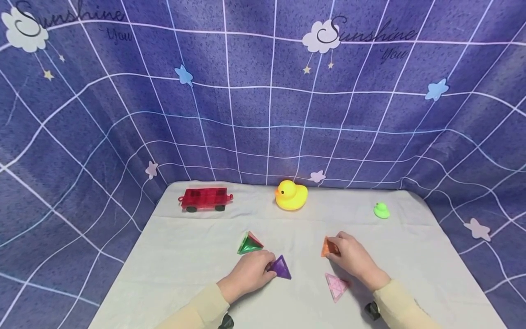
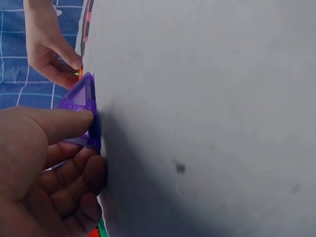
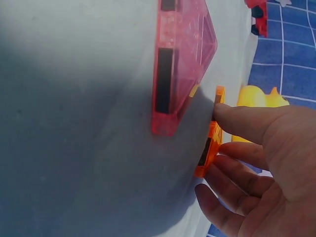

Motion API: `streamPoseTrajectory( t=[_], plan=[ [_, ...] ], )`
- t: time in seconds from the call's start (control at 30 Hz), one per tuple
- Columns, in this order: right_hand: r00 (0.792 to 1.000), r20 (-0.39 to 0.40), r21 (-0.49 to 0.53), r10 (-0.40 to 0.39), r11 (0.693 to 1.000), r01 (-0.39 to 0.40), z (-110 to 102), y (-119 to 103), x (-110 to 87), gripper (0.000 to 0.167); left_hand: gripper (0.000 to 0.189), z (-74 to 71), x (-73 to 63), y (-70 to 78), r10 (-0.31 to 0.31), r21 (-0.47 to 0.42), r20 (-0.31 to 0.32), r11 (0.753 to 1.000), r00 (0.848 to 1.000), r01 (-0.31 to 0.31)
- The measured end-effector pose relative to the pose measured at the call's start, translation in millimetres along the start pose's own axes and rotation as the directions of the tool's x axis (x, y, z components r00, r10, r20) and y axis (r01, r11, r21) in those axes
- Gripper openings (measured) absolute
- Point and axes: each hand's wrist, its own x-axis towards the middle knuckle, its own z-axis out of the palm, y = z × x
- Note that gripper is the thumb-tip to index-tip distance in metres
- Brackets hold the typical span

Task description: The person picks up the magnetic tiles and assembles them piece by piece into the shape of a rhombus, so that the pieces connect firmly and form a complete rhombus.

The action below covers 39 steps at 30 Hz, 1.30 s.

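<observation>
- Head view: the left hand (image 1: 249,273) rests on the white table cover (image 1: 185,256), pinching a purple triangle tile (image 1: 281,267) at its fingertips. The tile lies near the front centre of the cover, just below a green triangle tile (image 1: 248,243).
- Head view: the right hand (image 1: 352,257) holds an orange triangle tile (image 1: 328,248) at its fingertips, right of centre. A pink triangle tile (image 1: 336,285) lies flat just below that hand, beside the wrist.
- Left wrist view only: the purple triangle tile (image 2: 81,108) stands tilted up on edge off the cover, thumb (image 2: 59,123) on one face, fingers (image 2: 74,177) curled behind the other. The head view does not settle this tilt. The right hand (image 2: 49,54) shows beyond it, well apart.
- Right wrist view only: the orange triangle tile (image 3: 212,133) is seen edge-on, raised against the cover, thumb (image 3: 247,118) pressed on its upper edge and fingers (image 3: 232,173) curled beneath. The pink triangle tile (image 3: 182,59) lies flat just beside it; contact between the two cannot be told.
- Pose: both forearms enter from the lower edge in cream sleeves (image 1: 197,310), hands palm-down, wrists low, converging toward the centre.
- At the far edge of the cover: a red toy wagon (image 1: 204,199) at left, a yellow rubber duck (image 1: 291,195) at centre, a small green duck (image 1: 381,210) at right.
</observation>
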Motion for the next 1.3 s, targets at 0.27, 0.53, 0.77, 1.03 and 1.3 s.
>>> streamPoseTrajectory(
  t=[0.27,0.53,0.77,1.03,1.3],
  plan=[
    [1.0,0.012,-0.01,0.008,1.0,-0.008,0.5,-4.2,1.3,0.029,0.031,-0.3,2.4,1.1,-0.031,0.0,-0.027,1.0,0.999,0.031],
    [1.0,0.012,-0.01,0.006,1.0,-0.006,1.2,-6.1,1.3,0.032,0.035,0.5,7.5,1.1,-0.05,0.004,-0.023,0.999,0.999,0.05],
    [1.0,0.019,-0.014,-0.012,1.0,0.013,3.8,-10.4,2.9,0.034,0.038,1.2,10.2,0.9,-0.038,0.042,-0.061,0.998,0.997,0.04],
    [1.0,0.017,-0.01,-0.02,1.0,0.02,7.7,-17.6,5.1,0.038,0.035,1.7,13.2,0.6,-0.026,0.082,-0.106,0.996,0.994,0.034],
    [0.999,0.026,-0.001,-0.02,1.0,0.02,10.3,-26.6,6.5,0.038,0.028,4.1,15.9,-0.2,-0.045,0.09,-0.109,0.994,0.993,0.054]
  ],
)
